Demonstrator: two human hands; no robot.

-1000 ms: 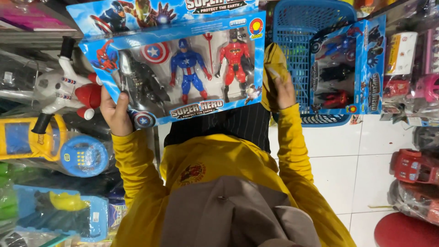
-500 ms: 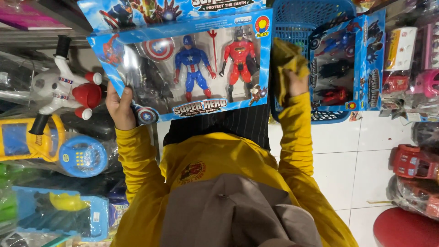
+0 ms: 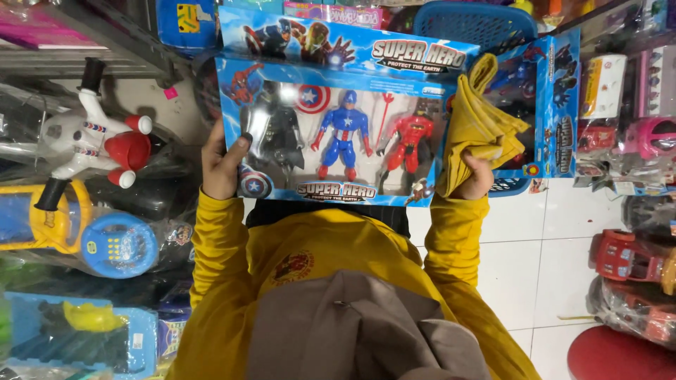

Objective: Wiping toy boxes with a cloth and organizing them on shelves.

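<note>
Between the two hands, raised in front of the chest, is a blue window-fronted toy box. The left hand is closed on the box's lower left corner, thumb on the clear front and fingers hidden behind. The right hand is curled shut around a bunched yellow cloth, which presses against the box's right edge. Whether those fingers also grip the box I cannot tell.

By my reading, the step in hand is wiping the box down, with the cloth working along its right side. Any further pass over the front would call for the left hand to brace the box firmly while the cloth hand slides flat across the plastic window without denting it.

Counted outward from the hands: one box held and one cloth. Three figures sit inside the box, a dark one, a blue one and a red one.

Just beyond the right hand is one second boxed toy set, leaning by one blue basket. Beyond the left hand is one white-and-red ride-on toy. Low to the right is one red toy car.
</note>
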